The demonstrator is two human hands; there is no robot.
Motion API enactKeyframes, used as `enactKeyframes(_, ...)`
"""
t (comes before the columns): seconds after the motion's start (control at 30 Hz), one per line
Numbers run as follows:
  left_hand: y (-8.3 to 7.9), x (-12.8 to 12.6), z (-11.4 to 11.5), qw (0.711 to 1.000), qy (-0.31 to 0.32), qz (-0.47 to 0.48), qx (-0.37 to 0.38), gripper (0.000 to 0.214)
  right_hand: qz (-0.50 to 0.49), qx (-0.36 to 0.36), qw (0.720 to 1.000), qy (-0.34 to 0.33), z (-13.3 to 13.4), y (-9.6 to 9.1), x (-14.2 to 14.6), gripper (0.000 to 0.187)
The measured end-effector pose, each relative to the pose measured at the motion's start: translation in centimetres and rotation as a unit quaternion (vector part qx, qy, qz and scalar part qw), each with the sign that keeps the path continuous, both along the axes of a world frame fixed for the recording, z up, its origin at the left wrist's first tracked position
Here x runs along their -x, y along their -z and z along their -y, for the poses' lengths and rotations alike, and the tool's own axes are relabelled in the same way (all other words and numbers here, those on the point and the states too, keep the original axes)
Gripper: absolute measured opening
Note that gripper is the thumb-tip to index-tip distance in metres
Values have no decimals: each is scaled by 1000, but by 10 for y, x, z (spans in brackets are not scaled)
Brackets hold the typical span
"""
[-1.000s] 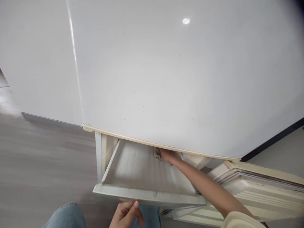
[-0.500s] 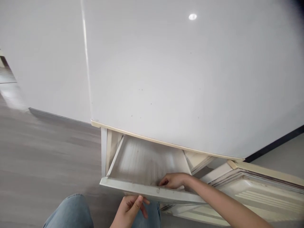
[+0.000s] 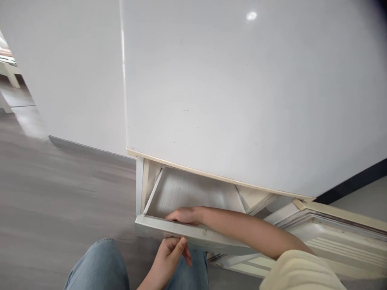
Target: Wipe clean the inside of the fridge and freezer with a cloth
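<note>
A shallow white drawer (image 3: 193, 191) is pulled out below a large white top. My right hand (image 3: 184, 215) reaches over from the right into it. It lies against the inner side of the drawer's front panel (image 3: 187, 230), fingers curled and their tips hidden. Opposite it, on the outer side, my left hand (image 3: 171, 253) is raised to the panel with thumb up and fingers bent. What either hand grips is too small or too hidden to make out. Both hands are near the panel's left half.
A large glossy white panel (image 3: 193, 88) fills the upper view. To the right, a cream door with ridged inner lining (image 3: 347, 251) hangs open. My jeans-clad knees (image 3: 98, 266) are below the drawer, over a grey wood-look floor (image 3: 66, 193).
My right hand has slid left along the inside of the drawer front, bringing more forearm and a pale yellow sleeve into view. My left hand stays at the outer side. The view has shifted slightly.
</note>
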State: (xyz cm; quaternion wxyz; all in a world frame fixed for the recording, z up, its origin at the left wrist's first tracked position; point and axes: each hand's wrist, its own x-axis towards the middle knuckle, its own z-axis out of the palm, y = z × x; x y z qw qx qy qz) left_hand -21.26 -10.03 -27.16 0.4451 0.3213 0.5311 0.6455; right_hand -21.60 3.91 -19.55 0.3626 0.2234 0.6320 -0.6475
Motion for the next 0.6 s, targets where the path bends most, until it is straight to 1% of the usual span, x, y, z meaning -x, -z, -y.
enactKeyframes(0.07,1,1,0,1000,2,-6,5,66,2,-6,1000,-2,-13,-7,-16,32)
enactKeyframes(0.1,2,2,0,1000,3,-11,8,66,13,-25,1000,6,-21,-12,-28,31)
enactKeyframes(0.17,3,3,0,1000,9,-18,17,66,50,-94,994,32,-38,-23,-58,32)
enactKeyframes(0.23,4,6,1,999,14,-25,23,65,96,-165,980,53,-55,-35,-89,39)
enactKeyframes(0.3,6,8,1,999,18,-33,21,65,138,-227,962,56,-69,-45,-119,50)
enactKeyframes(0.37,6,10,0,999,20,-34,16,64,162,-268,948,57,-81,-53,-142,56)
enactKeyframes(0.4,6,11,-1,999,21,-33,13,64,157,-277,946,58,-85,-56,-151,57)
enactKeyframes(0.5,4,12,-3,999,14,-32,13,66,97,-272,955,74,-93,-59,-161,59)
enactKeyframes(0.6,2,12,-5,999,2,-32,12,66,33,-268,957,107,-92,-56,-150,64)
